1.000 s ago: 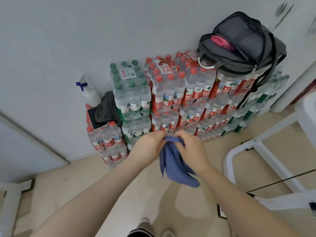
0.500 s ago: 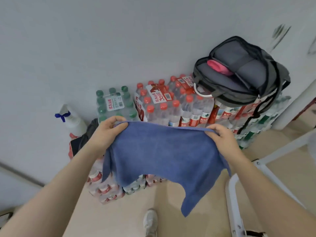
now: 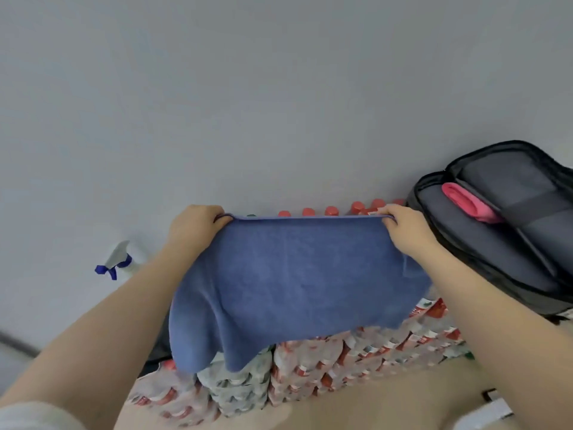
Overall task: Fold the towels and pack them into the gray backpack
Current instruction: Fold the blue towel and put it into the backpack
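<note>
Two hands, left hand (image 3: 193,226) and right hand (image 3: 403,231), are pinching the top corners of a soft blue microfibre towel (image 3: 294,283), stretching it taut near the open gray fabric backpack (image 3: 483,256) at right; uneven hanging corners are risking a crooked fold.

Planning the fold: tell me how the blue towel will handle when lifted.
The blue towel is probably floppy: below the left hand and right hand pinching its top corners, it sags in uneven lobes. It seems light, held by fingertips alone. Its napped surface likely resists slipping.
</note>
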